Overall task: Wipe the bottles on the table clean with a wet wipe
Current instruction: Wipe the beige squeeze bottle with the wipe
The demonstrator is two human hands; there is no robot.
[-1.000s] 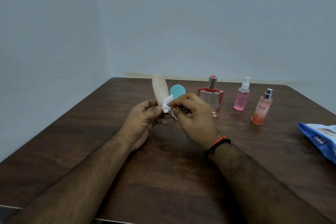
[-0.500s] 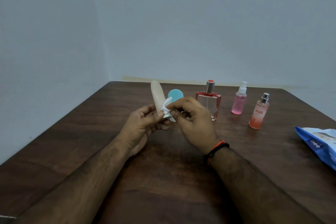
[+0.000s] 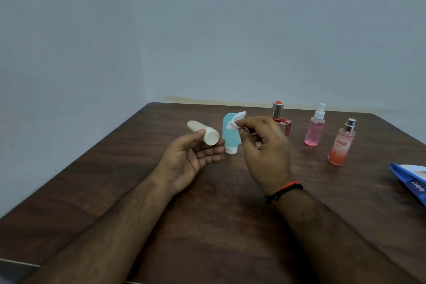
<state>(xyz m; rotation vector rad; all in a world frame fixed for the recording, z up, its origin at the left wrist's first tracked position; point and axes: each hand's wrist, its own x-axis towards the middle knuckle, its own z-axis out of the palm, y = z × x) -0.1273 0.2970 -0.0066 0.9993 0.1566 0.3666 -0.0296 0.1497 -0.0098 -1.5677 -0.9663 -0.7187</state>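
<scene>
While the left hand (image 3: 186,161) grips a cream squeeze bottle (image 3: 202,132) tilted on its side, white cap end toward the camera, the right hand (image 3: 265,152) pinches a crumpled white wet wipe (image 3: 235,122) just beside it, apart from the cream bottle. Behind the wipe a blue squeeze bottle (image 3: 229,134) stands cap-down on the dark wooden tabletop (image 3: 219,226). Further right stand a square glass perfume bottle (image 3: 280,117) with reddish edges, a spray bottle (image 3: 314,129) holding pink liquid, and an orange-tinted spray bottle (image 3: 341,145). A blue wipes packet (image 3: 412,180) lies at the right edge.
</scene>
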